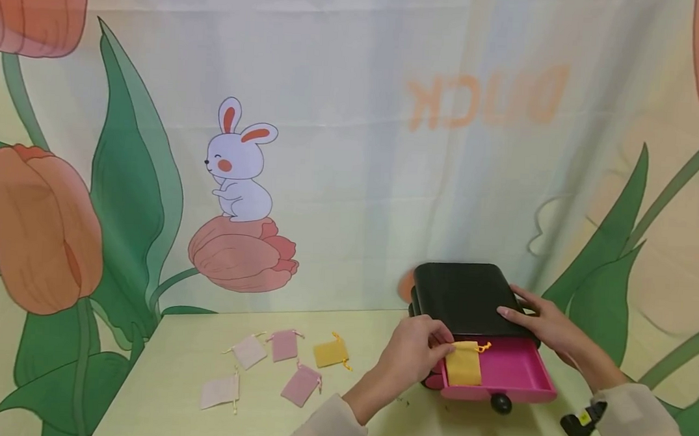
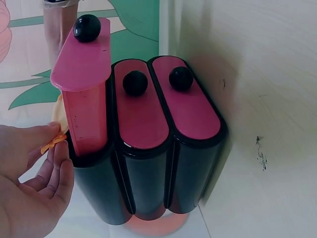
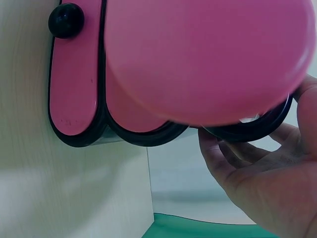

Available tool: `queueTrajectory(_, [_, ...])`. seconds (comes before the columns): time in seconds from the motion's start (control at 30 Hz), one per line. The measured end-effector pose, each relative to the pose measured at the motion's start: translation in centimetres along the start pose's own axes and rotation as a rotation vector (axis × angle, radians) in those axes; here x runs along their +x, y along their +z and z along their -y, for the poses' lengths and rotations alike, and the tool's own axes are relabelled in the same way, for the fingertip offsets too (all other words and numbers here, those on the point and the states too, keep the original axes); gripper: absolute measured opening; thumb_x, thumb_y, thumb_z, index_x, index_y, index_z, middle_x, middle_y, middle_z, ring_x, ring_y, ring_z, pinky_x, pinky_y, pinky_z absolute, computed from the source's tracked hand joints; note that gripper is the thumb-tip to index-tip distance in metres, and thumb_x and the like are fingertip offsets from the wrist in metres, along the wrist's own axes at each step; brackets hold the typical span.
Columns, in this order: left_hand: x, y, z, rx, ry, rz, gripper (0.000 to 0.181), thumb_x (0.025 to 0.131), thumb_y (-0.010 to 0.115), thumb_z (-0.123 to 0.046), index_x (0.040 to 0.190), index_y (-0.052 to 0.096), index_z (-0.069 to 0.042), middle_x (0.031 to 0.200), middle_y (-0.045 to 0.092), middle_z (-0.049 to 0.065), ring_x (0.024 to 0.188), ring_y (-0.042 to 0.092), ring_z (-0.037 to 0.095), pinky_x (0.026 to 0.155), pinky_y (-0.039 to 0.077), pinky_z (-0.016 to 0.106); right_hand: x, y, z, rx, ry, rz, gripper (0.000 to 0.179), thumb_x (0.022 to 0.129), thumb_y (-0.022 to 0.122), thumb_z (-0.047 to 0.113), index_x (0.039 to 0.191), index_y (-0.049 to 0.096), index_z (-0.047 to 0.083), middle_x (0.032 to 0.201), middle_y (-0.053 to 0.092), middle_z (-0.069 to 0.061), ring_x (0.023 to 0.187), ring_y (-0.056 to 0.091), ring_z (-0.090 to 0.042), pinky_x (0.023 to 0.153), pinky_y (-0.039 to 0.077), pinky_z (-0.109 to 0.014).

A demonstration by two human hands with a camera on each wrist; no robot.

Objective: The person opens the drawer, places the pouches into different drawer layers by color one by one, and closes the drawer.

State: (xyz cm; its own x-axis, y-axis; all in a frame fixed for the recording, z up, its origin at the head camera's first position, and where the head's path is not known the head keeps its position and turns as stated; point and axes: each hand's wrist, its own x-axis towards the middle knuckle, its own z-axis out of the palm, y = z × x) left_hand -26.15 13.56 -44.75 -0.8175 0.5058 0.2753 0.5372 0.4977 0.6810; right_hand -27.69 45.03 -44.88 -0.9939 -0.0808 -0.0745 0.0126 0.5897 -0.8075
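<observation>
A yellow drawstring pouch [image 1: 463, 369] is at the left end of the pulled-out pink drawer [image 1: 515, 371], inside its front wall. My left hand [image 1: 411, 351] pinches the pouch near its top between thumb and fingers; in the left wrist view its orange cord [image 2: 53, 144] shows at the fingertips. The drawer belongs to the top tier of a small black drawer cabinet [image 1: 463, 298]. At the cabinet's right side, my right hand [image 1: 546, 324] holds the casing, with the thumb on top. The right wrist view shows its fingers [image 3: 218, 156] curled at the black rim.
Left on the table lie a yellow pouch [image 1: 330, 353], two pink pouches [image 1: 285, 345] and two pale pouches [image 1: 221, 392]. Two lower drawers [image 2: 185, 106] of the cabinet are closed. A printed curtain [image 1: 351, 179] hangs behind the table.
</observation>
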Motion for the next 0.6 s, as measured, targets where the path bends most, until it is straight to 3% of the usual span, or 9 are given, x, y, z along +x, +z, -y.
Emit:
queueTrajectory(0.2, [0.0,0.1,0.2,0.039,0.019,-0.006,0.008,0.093,0.085,-0.023,0.098,0.080,-0.019,0.087,0.059,-0.014,0.075,0.055,-0.005,0.067,0.049,0.011,0.1,0.0,-0.3,0.008,0.008,0.003,0.090,0.108,0.061,0.043,0.170,0.007,0.007,0.163,0.019,-0.043,0.143,0.039,-0.059,0.106,0.049,-0.063])
queueTrajectory(0.33, [-0.1,-0.6,1.1,0.004,0.051,-0.017,0.011,0.095,0.083,-0.027,0.099,0.079,-0.018,0.091,0.059,-0.011,0.077,0.056,-0.005,0.071,0.050,0.012,0.0,0.1,-0.4,0.020,0.014,0.013,0.090,0.108,0.061,0.043,0.170,0.006,0.007,0.163,0.019,-0.043,0.141,0.042,-0.059,0.105,0.050,-0.061])
queueTrajectory(0.47, [-0.5,-2.7,2.8,-0.033,0.063,-0.027,0.016,0.095,0.082,-0.030,0.101,0.078,-0.016,0.094,0.064,-0.008,0.080,0.059,-0.002,0.074,0.053,0.016,-0.3,0.1,-0.2,0.026,0.013,0.014,0.089,0.109,0.060,0.042,0.170,0.006,0.007,0.163,0.019,-0.043,0.140,0.044,-0.058,0.105,0.051,-0.060])
queueTrajectory(0.6, [-1.4,-5.6,5.7,-0.021,0.046,-0.049,0.017,0.096,0.082,-0.027,0.105,0.078,-0.013,0.098,0.067,-0.003,0.086,0.065,0.007,0.079,0.057,0.023,-0.4,0.0,0.0,0.021,0.006,0.007,0.089,0.108,0.061,0.043,0.170,0.007,0.007,0.163,0.020,-0.043,0.141,0.042,-0.058,0.106,0.050,-0.060])
